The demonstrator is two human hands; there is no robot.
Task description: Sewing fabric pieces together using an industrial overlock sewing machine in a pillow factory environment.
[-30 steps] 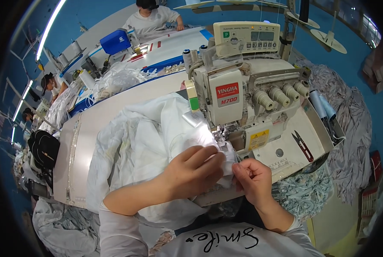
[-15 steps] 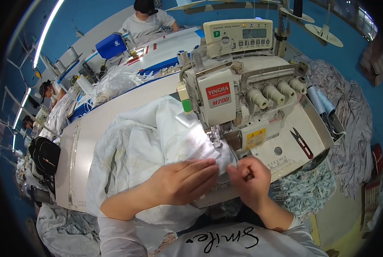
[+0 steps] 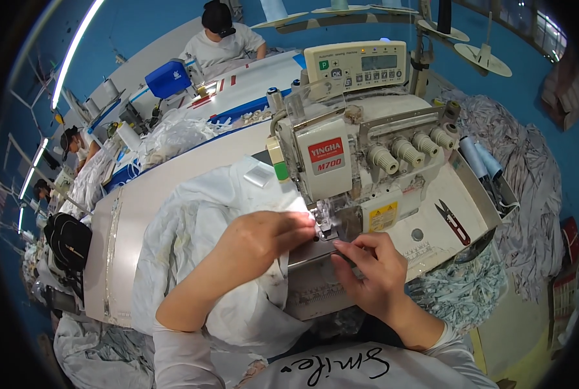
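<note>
White cloth point(image 3: 192, 214) lies bunched on the left of the machine bed, its edge reaching the presser foot point(image 3: 324, 219) of a white overlock sewing machine point(image 3: 322, 155). My left hand point(image 3: 257, 243) rests over this cloth, fingers pressed together and closed on its edge, fingertips right beside the foot. Just in front of the foot is my right hand point(image 3: 375, 269), index finger stretched toward the needle area and thumb a little apart from it. Nothing shows between those two fingertips. The cloth under my left palm is hidden.
Red-handled thread snips point(image 3: 453, 222) lie on the bed at right, near a box holding thread cones point(image 3: 481, 155). A control panel point(image 3: 355, 65) tops the machine. Grey cloth point(image 3: 503, 175) is heaped at right, patterned scraps point(image 3: 461, 282) below the table. A co-worker point(image 3: 221, 45) sits across.
Both hands have moved up to the presser foot, the left one also leftward. The cloth has shifted left, baring the bed in front of the foot. My right fingers have loosened from their curl.
</note>
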